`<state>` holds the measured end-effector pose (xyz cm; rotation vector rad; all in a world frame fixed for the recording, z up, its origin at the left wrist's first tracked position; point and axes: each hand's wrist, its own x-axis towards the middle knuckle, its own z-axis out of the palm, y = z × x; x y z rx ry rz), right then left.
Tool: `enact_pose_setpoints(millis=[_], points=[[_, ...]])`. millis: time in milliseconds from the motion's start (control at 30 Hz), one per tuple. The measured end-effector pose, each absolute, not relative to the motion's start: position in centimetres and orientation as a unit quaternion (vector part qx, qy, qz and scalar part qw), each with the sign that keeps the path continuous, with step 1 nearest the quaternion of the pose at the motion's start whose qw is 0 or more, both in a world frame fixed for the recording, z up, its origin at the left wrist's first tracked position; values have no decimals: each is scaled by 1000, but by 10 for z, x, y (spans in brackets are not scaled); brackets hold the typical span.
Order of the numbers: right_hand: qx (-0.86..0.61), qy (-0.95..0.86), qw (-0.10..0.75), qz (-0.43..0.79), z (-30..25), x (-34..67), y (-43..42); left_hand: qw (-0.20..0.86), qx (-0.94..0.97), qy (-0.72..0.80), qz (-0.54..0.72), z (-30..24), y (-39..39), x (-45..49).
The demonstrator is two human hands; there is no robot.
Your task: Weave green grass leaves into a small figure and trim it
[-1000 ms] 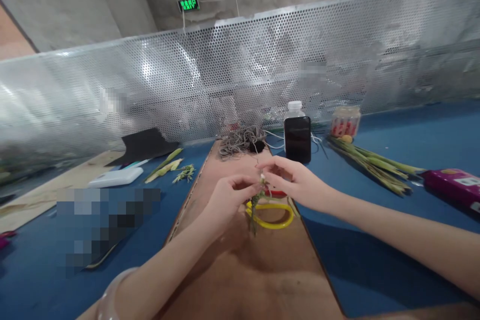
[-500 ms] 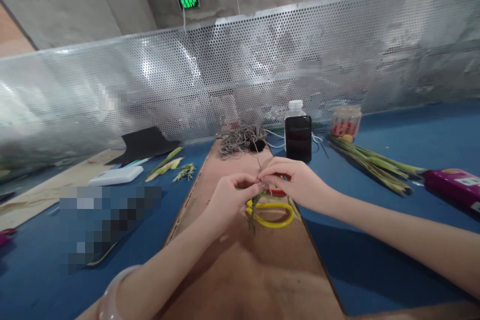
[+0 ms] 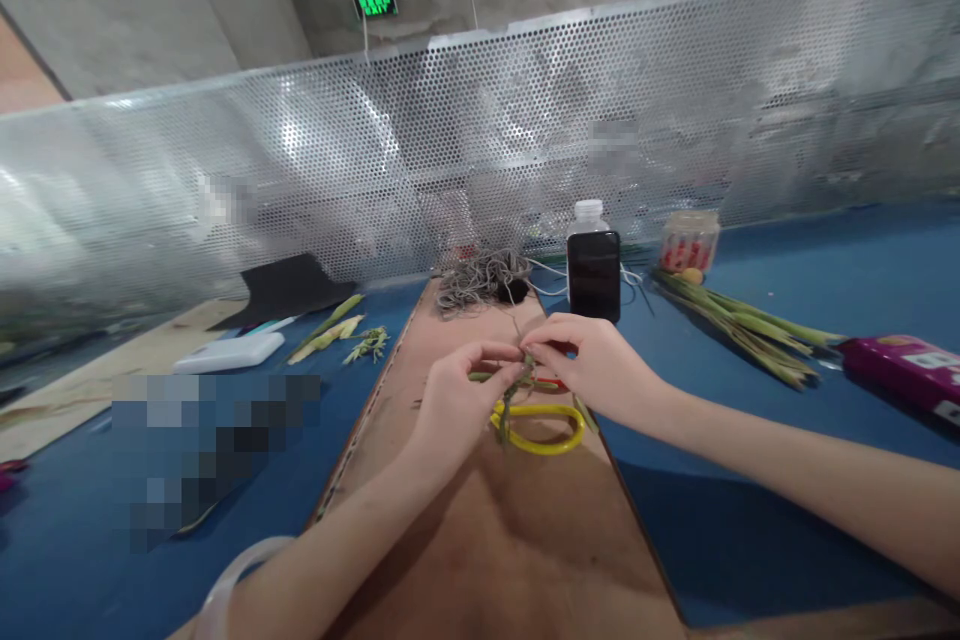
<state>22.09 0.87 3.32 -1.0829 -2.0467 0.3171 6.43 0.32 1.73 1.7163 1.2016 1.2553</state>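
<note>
Over the wooden board my left hand (image 3: 459, 402) is closed, thumb and forefinger pinching a small green plant piece (image 3: 508, 408) with thin ends hanging down. Meeting it from the right, my right hand (image 3: 600, 365) is pinched at the top of that piece, on a thin grey string (image 3: 516, 322). The string runs back to a tangled grey heap (image 3: 480, 282) at the board's far end. Just beneath my hands lies a pair of scissors (image 3: 547, 448) with yellow handles, partly covered by them. The exact contact between fingertips is hard to make out.
On the blue tabletop to the right are a phone (image 3: 594, 275) propped against a bottle, a jar (image 3: 690, 240), a bundle of long green leaves (image 3: 739, 325) and a purple packet (image 3: 900, 370). Plant scraps (image 3: 330, 335) and a white object (image 3: 229, 352) lie left. A perforated metal screen (image 3: 480, 140) stands behind.
My fingertips have shifted slightly and parted a little, showing more of the green piece between them. The view has moved slightly; the surrounding things stay put.
</note>
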Motion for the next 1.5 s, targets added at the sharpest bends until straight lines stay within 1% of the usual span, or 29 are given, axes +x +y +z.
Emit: enact_pose_setpoints(millis=[200,367,500,733,933,1067,1200,1400,1500], points=[[-449,-781,389,194,36,221,8,282,708,432,483,13,3,62],[-490,-717,383,316,43,218,3,201,746,407,487,13,1,60],[-495,-668,399,386,41,217,3,141,774,392,477,16,-1,60],[-477,-604,437,466,36,215,4,80,786,382,478,15,2,60],[-473,-586,454,476,34,213,3,123,771,411,470,12,5,59],[-471,-595,455,467,27,214,7,115,772,414,468,12,4,60],[-470,-583,459,479,24,213,8,88,779,422,456,14,1,63],[-478,-515,487,520,23,209,7,-13,827,385,409,17,-5,66],[-481,-529,484,505,24,207,4,-20,835,375,403,17,-8,67]])
